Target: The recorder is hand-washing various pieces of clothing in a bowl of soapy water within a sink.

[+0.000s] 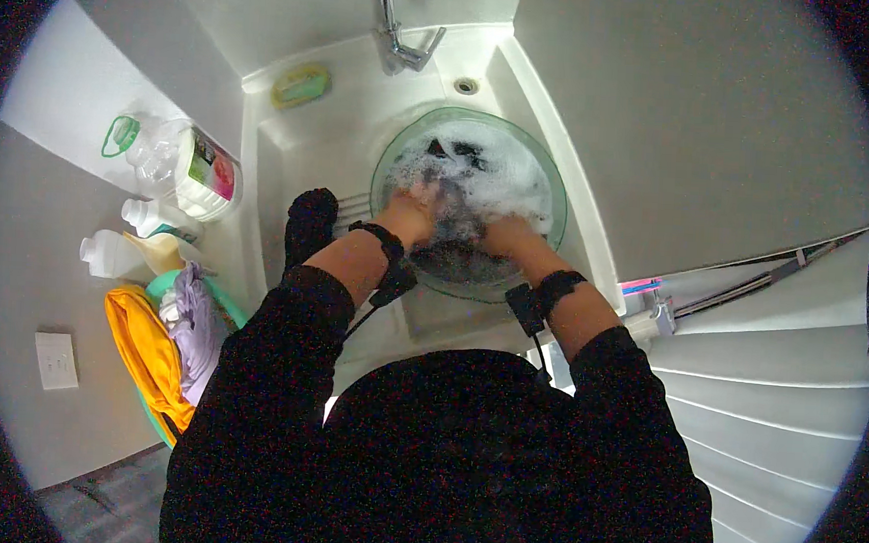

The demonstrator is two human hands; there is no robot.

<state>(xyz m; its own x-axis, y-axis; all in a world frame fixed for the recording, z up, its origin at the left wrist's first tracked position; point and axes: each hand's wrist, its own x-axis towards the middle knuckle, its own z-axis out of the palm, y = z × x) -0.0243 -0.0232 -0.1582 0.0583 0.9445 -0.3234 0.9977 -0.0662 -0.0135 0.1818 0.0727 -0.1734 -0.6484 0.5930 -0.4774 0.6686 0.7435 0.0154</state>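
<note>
A pale green, see-through basin stands in the white sink, filled with water and white suds. Dark cloth lies under the water, and darker bits of it poke through the foam at the far side. Both my hands are down in the basin at the cloth. My left hand is left of the middle, and my right hand is near the basin's right side. Suds, water and blur hide the fingers of both, so their grip does not show. Black bands with small boxes sit around my wrists.
A bunched black cloth rests on the sink's ribbed left part. Behind are a soap dish, the tap and a drain hole. Several bottles line the left ledge, near a tub holding yellow and lilac cloth.
</note>
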